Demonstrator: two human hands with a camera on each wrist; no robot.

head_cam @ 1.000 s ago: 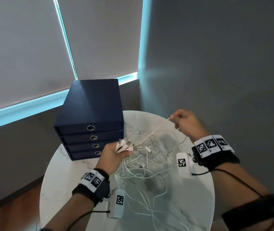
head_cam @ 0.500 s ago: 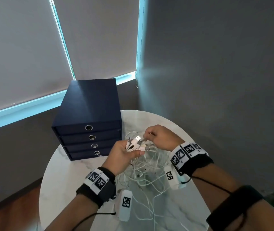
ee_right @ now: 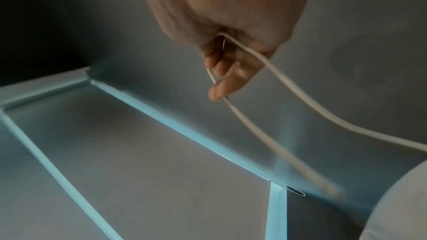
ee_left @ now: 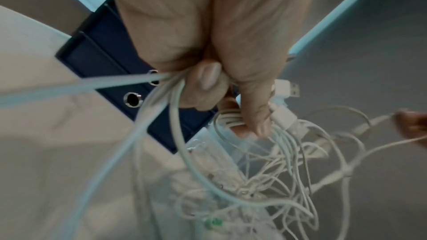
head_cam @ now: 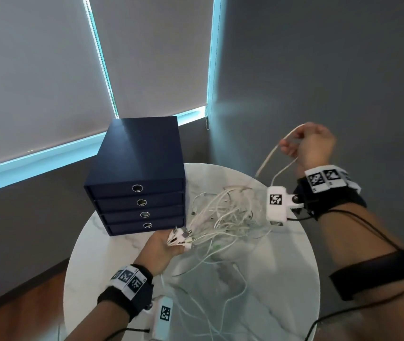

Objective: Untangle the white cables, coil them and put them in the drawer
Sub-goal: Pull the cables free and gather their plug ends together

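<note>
Item 1. Round white marble-patterned tabletop: carrying everything below, standing in a corner with grey roller blinds on the far left and a grey wall on the right.

Item 2. Dark navy four-drawer cabinet with round metal pulls: sitting on the far left part of the tabletop; all four drawers are showing closed, so nothing is being stored yet.

Item 3. Tangle of thin white cables: lying in a loose heap at the middle of the tabletop, just right of the cabinet, with strands trailing toward the near edge. No cable is coiled yet.

Item 4. Right hand: raised well above the far right of the tabletop, fingers curled around a single white cable strand that is looping back down to the heap.

Item 5. Left hand: hovering near the cabinet's bottom drawer, fingers clenched around a bundle of plug ends.

Risk note: the lifted strand is probably threading through other loops, so a hard pull would likely be cinching knots tighter or dragging the whole heap off the tabletop. The clenched bundle may also be slipping if several ends are tugged at once, undoing the sorting.
</note>
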